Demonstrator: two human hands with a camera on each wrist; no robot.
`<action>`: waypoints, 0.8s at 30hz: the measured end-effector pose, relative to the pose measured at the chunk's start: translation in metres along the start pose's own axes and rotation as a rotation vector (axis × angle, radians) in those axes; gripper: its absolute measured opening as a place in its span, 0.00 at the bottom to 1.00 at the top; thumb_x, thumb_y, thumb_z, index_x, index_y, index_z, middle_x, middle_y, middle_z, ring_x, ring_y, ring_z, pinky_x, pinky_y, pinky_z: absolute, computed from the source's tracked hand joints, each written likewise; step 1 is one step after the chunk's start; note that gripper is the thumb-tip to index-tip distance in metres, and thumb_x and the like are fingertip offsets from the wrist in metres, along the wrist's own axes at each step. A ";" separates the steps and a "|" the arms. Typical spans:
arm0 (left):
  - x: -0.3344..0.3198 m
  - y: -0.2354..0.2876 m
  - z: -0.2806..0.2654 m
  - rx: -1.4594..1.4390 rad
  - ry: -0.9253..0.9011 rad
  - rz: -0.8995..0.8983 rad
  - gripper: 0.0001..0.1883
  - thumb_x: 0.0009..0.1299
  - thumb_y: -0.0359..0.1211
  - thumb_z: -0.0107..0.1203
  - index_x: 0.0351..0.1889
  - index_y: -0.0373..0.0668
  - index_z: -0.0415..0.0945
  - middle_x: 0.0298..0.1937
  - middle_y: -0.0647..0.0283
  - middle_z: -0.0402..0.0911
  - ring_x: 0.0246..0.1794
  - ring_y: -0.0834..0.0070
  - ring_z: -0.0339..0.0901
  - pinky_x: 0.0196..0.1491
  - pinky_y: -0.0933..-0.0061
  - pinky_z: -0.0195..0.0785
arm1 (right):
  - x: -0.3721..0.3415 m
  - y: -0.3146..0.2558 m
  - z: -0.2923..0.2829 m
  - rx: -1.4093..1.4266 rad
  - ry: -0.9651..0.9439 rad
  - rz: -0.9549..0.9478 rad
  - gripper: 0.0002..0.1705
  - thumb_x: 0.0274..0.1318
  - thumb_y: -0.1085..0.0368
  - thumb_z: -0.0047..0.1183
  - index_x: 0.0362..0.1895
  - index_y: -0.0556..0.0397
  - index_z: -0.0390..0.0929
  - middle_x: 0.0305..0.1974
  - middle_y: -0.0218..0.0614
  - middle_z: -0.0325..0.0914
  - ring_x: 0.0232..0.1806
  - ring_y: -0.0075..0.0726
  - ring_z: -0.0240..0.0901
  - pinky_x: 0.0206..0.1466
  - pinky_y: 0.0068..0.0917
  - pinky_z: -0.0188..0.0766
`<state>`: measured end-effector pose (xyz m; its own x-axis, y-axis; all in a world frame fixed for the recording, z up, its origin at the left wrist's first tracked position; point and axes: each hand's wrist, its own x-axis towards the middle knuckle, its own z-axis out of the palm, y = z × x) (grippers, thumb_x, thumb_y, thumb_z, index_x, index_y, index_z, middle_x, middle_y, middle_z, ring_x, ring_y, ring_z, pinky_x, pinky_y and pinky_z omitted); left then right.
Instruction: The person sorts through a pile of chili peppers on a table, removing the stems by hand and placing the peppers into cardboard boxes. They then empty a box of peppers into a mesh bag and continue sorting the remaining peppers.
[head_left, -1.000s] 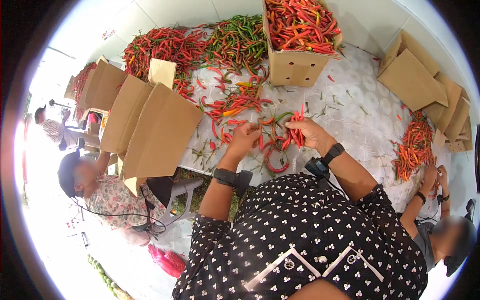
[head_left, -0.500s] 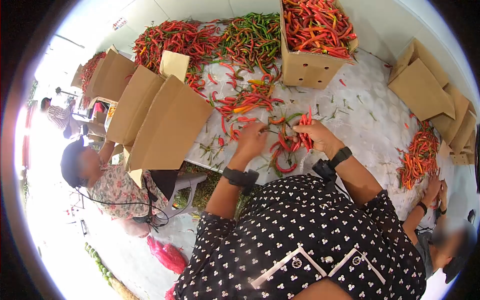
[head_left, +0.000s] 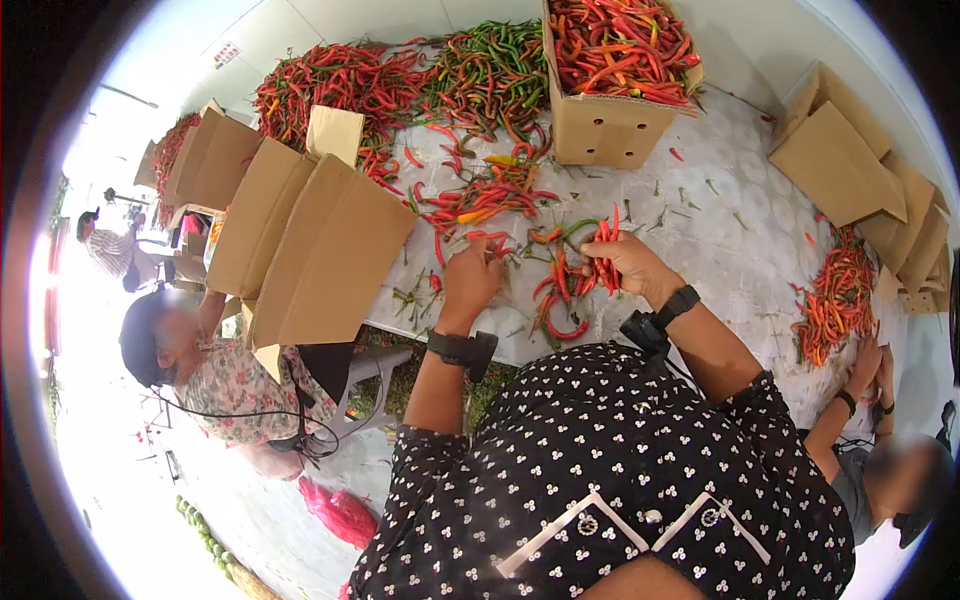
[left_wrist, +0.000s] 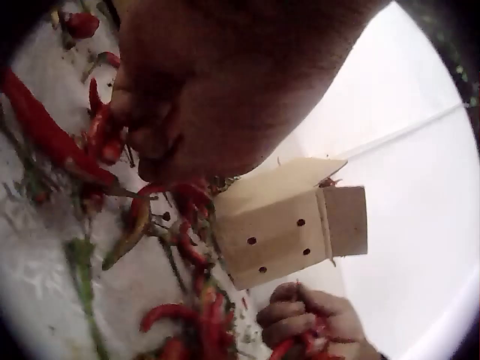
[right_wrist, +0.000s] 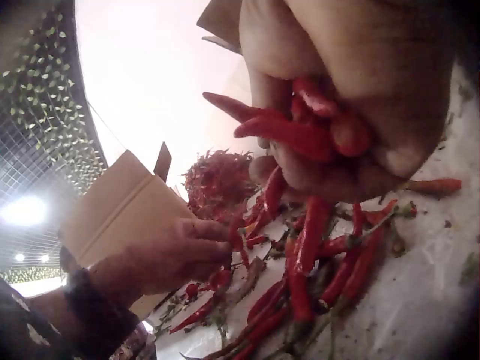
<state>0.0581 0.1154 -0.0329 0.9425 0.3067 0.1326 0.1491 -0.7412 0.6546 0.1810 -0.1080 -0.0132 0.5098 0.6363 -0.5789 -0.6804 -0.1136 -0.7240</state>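
Observation:
My right hand [head_left: 637, 266] grips a bunch of red chili peppers [head_left: 606, 252], their tips poking out past the curled fingers in the right wrist view. Farther left, my left hand [head_left: 471, 284] is low over the table with its fingertips on a red chili pepper [left_wrist: 99, 129], thumb and fingers bent together around it. Between the two hands lies a loose cluster of red chilies [head_left: 562, 285], some with green stems. Just beyond the left hand spreads a small heap of red and orange chilies [head_left: 490, 200].
An open cardboard box [head_left: 615, 130] full of red chilies stands at the back. Large piles of red chilies [head_left: 330, 95] and green chilies [head_left: 490, 75] line the wall. Box flaps [head_left: 330, 260] rise at left. Another person's hands [head_left: 868, 368] work beside a chili pile [head_left: 838, 300] at right.
My left hand has moved left, away from the right hand, to the chilies beyond the cluster. The right hand keeps its bunch in about the same place.

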 end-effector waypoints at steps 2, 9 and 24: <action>0.005 0.004 0.000 -0.222 -0.037 -0.137 0.15 0.57 0.30 0.53 0.42 0.35 0.72 0.27 0.53 0.78 0.23 0.64 0.74 0.28 0.66 0.66 | -0.004 -0.002 0.004 -0.015 0.000 -0.008 0.09 0.48 0.67 0.55 0.34 0.54 0.71 0.23 0.34 0.74 0.22 0.31 0.73 0.18 0.23 0.69; 0.012 0.036 -0.013 -0.862 -0.308 -0.413 0.07 0.63 0.30 0.50 0.34 0.36 0.73 0.24 0.67 0.75 0.18 0.85 0.65 0.22 0.84 0.57 | -0.007 -0.015 0.031 -0.090 -0.075 -0.091 0.05 0.48 0.69 0.54 0.30 0.57 0.73 0.22 0.35 0.74 0.20 0.30 0.71 0.24 0.24 0.67; 0.011 0.060 0.010 -0.377 -0.045 -0.082 0.08 0.63 0.29 0.48 0.31 0.33 0.74 0.21 0.61 0.77 0.17 0.81 0.72 0.22 0.78 0.64 | 0.004 -0.011 0.047 0.036 0.007 -0.230 0.05 0.48 0.71 0.54 0.30 0.57 0.74 0.26 0.32 0.75 0.25 0.26 0.70 0.28 0.22 0.68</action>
<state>0.0802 0.0681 0.0010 0.9454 0.3234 0.0411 0.1122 -0.4410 0.8905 0.1657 -0.0680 0.0101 0.6573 0.6371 -0.4025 -0.5641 0.0618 -0.8234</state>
